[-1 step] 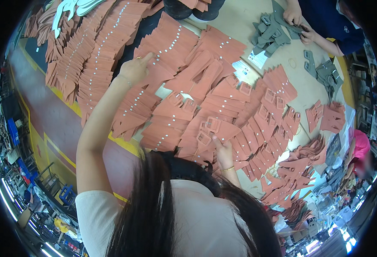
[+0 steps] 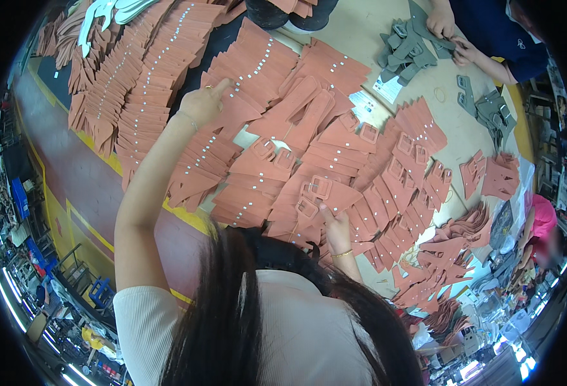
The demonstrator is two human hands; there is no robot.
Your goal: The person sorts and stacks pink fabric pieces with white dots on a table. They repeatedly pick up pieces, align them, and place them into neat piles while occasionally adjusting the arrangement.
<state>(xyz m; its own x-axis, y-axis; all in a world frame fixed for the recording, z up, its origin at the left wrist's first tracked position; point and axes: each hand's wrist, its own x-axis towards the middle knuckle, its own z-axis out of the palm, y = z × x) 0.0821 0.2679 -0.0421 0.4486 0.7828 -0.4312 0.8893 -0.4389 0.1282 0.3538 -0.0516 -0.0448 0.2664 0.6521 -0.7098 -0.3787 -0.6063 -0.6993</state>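
Rows of terracotta strap pieces with white dots (image 2: 148,96) cover the table's left side. My left hand (image 2: 205,101) reaches far forward and rests with its fingers spread on one row of these dotted straps (image 2: 245,71). Overlapping terracotta pieces with buckle-shaped cut-outs (image 2: 316,186) fill the middle. My right hand (image 2: 337,230), with a gold bracelet at the wrist, sits close to my body, its index finger touching a buckle piece (image 2: 308,209). Whether it grips the piece is hidden. My dark hair and pale shirt fill the lower view.
Another person's hands (image 2: 447,29) work on grey pieces (image 2: 406,48) at the top right; more grey pieces (image 2: 489,109) lie beside them. Loose terracotta pieces (image 2: 499,174) sit right on the beige table (image 2: 425,96). A person in pink (image 2: 541,219) is at the far right.
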